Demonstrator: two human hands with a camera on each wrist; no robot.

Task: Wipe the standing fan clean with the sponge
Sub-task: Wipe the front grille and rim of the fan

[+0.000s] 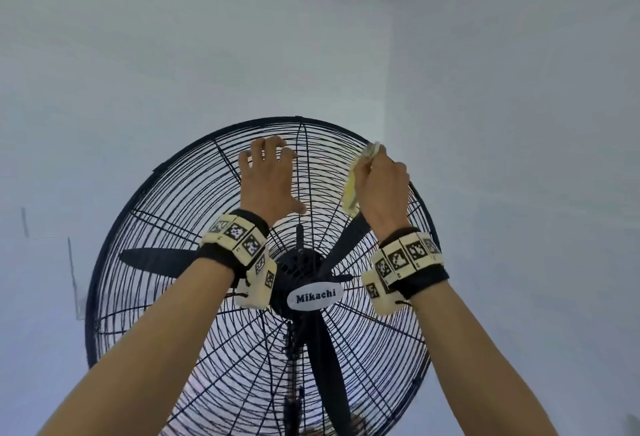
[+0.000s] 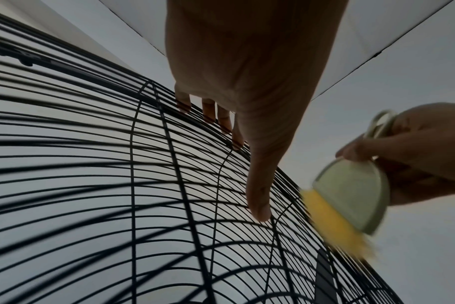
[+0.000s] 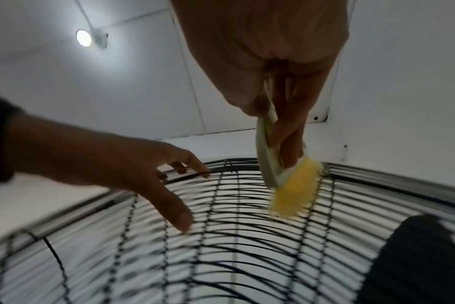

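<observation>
Against the upper part of the standing fan (image 1: 263, 297), near the top rim of its black wire guard, we rest our left hand (image 1: 268, 176) with fingers (image 2: 209, 112) spread apart, tips touching the wires. Our right hand (image 1: 379, 189) has its fingers clamped on the pale handle of the sponge (image 2: 335, 218), whose yellow pad touches the guard's upper right edge, just beside the left thumb.

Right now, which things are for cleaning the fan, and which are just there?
For the job: fan, sponge, right hand gripping it, left hand touching the grille.
Just there: ceiling lamp, walls.
</observation>
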